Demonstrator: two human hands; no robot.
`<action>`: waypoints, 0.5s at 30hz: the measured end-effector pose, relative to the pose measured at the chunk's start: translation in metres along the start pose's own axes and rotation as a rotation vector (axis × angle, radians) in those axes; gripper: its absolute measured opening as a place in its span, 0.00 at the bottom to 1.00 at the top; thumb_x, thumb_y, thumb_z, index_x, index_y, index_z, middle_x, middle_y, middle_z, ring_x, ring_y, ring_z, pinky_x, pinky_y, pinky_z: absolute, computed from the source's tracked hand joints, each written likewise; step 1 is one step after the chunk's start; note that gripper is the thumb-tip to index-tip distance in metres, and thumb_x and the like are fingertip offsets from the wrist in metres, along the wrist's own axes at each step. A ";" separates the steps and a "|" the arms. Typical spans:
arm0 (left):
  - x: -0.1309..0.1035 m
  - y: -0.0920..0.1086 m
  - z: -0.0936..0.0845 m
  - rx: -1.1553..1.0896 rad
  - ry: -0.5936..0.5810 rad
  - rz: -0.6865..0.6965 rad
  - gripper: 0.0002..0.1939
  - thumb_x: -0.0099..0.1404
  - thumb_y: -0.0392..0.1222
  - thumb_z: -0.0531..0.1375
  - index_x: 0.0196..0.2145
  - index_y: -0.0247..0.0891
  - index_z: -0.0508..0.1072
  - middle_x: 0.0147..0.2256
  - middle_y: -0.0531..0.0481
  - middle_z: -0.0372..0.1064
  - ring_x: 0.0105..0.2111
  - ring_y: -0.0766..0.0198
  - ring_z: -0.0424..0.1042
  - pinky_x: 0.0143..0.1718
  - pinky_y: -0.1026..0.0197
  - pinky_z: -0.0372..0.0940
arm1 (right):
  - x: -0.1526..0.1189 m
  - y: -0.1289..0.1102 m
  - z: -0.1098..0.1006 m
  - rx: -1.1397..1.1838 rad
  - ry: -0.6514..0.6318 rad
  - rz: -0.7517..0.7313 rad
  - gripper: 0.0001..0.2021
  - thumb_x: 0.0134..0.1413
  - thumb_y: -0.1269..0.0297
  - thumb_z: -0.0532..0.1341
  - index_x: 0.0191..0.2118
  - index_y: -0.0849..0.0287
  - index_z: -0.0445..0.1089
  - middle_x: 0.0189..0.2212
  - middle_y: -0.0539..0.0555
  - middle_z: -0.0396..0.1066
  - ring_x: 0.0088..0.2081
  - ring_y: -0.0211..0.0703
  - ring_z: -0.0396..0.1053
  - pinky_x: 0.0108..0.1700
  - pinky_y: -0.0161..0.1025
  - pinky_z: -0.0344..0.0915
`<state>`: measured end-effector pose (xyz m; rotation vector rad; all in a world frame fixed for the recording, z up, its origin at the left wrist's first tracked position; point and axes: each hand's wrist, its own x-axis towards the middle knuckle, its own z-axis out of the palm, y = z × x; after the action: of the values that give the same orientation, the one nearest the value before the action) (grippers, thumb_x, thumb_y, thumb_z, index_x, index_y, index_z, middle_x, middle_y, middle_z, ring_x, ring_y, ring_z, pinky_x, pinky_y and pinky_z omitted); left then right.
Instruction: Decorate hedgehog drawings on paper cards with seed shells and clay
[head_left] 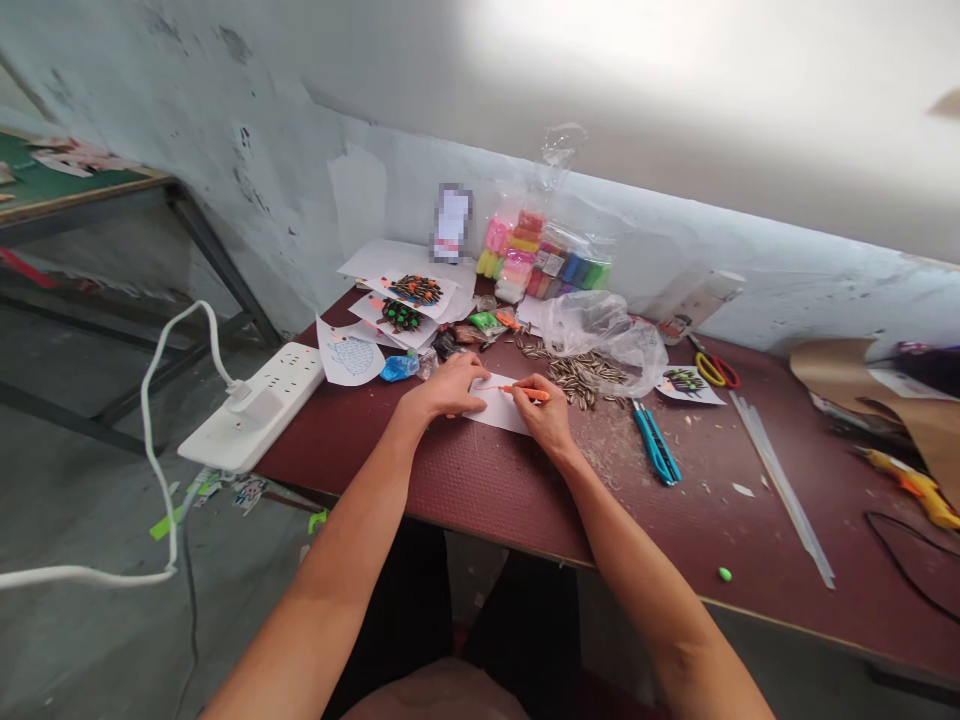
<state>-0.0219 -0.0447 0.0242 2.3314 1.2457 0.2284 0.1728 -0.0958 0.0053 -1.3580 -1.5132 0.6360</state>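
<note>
Forearms (352,530) up front, right hand (551,412) gripping an orange pen (534,394), open left hand (444,388) on white paper (499,412): pressing firmly should steady strokes!

From the wearer's head, the counter (487,485) is viewed from near, forward and down; the wall (420,155) beyond is also taken in.

Likely a small craft workshop: scuffed wall (262,130) at the far side, metal-legged bench (45,182) far left, power strip (214,435) near left, and cutter (649,438), glue sticks (784,492) and glue gun (911,485) towards the right on a littered table (480,475)
</note>
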 end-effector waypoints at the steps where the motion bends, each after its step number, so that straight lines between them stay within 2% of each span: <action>1: 0.000 0.000 0.000 0.002 0.000 -0.003 0.29 0.55 0.44 0.62 0.56 0.41 0.75 0.58 0.45 0.64 0.59 0.47 0.61 0.62 0.51 0.59 | 0.000 0.000 0.000 -0.001 -0.001 0.001 0.10 0.48 0.56 0.59 0.23 0.55 0.68 0.21 0.48 0.67 0.26 0.39 0.60 0.30 0.36 0.57; 7: -0.001 0.001 -0.001 0.009 -0.008 -0.007 0.29 0.55 0.44 0.62 0.56 0.43 0.74 0.58 0.46 0.64 0.59 0.49 0.61 0.62 0.52 0.59 | 0.000 0.001 0.000 -0.024 -0.006 0.001 0.10 0.48 0.55 0.59 0.24 0.55 0.68 0.22 0.49 0.68 0.26 0.39 0.61 0.31 0.36 0.58; 12: -0.002 0.001 -0.001 -0.007 -0.009 -0.001 0.30 0.55 0.44 0.62 0.57 0.40 0.74 0.58 0.44 0.64 0.60 0.48 0.61 0.63 0.52 0.58 | 0.000 0.000 -0.001 -0.019 -0.011 0.000 0.10 0.49 0.56 0.59 0.25 0.55 0.69 0.22 0.49 0.69 0.27 0.40 0.62 0.31 0.37 0.59; 15: -0.001 0.000 0.000 -0.003 0.000 0.003 0.29 0.55 0.44 0.62 0.56 0.43 0.74 0.58 0.46 0.64 0.60 0.49 0.61 0.63 0.53 0.58 | 0.000 -0.001 -0.001 -0.017 -0.016 0.001 0.10 0.49 0.56 0.59 0.25 0.55 0.69 0.23 0.50 0.70 0.27 0.40 0.63 0.31 0.37 0.59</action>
<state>-0.0227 -0.0452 0.0245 2.3306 1.2414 0.2318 0.1733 -0.0966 0.0061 -1.3692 -1.5337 0.6371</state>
